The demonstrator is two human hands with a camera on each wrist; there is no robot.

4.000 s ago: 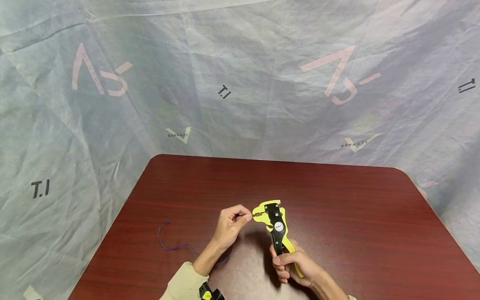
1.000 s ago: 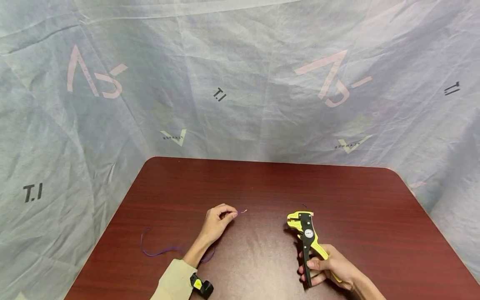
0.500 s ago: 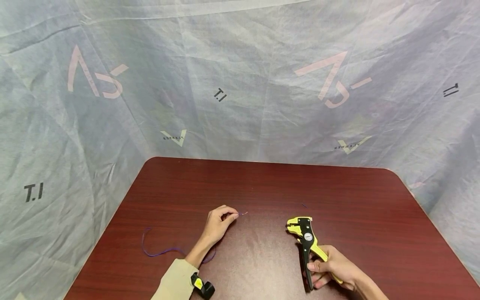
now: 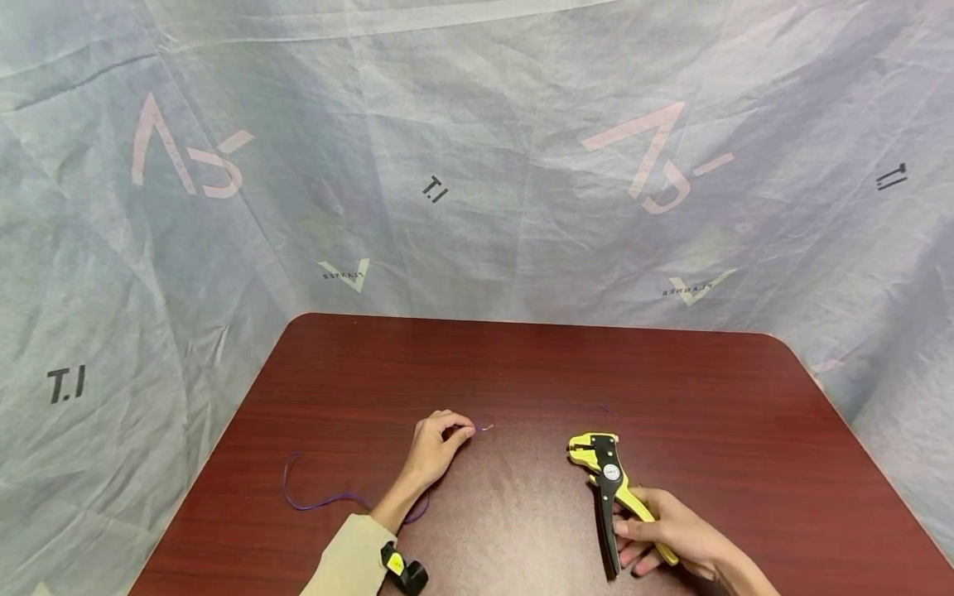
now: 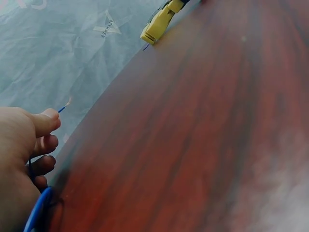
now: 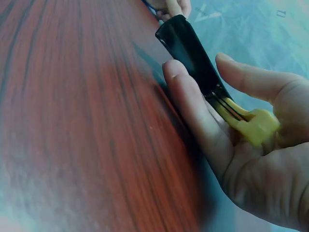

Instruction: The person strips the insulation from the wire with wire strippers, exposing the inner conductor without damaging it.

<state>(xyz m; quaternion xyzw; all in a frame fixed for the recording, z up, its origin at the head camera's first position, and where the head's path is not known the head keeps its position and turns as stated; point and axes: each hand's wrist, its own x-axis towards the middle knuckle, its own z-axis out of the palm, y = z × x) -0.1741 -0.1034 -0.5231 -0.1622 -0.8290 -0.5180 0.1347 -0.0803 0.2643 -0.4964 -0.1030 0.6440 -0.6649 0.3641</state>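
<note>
My left hand (image 4: 435, 451) pinches a thin purple wire (image 4: 328, 500) between thumb and forefinger. Past the fingertips sticks out its bare copper end, seen against the backdrop in the left wrist view. The rest of the wire curves left over the table. To the right lies a yellow and black wire stripper (image 4: 609, 472), its head toward the back and its handles spread apart. Around these handles my right hand (image 4: 671, 534) is loosened. In the right wrist view its thumb stands off the black handle (image 6: 190, 53) and its fingers are extended alongside; the yellow handle touches the palm.
A tiny dark offcut (image 4: 604, 408) of wire lies behind the stripper on the reddish-brown table (image 4: 522, 364). Grey printed cloth (image 4: 477, 165) hangs behind and to the sides. A black device (image 4: 406, 571) is strapped to the left wrist.
Since four seconds ago the stripper has come off the wire and moved right, and the copper end shows. Over the last second the stripper has settled onto the table and the right fingers have slackened.
</note>
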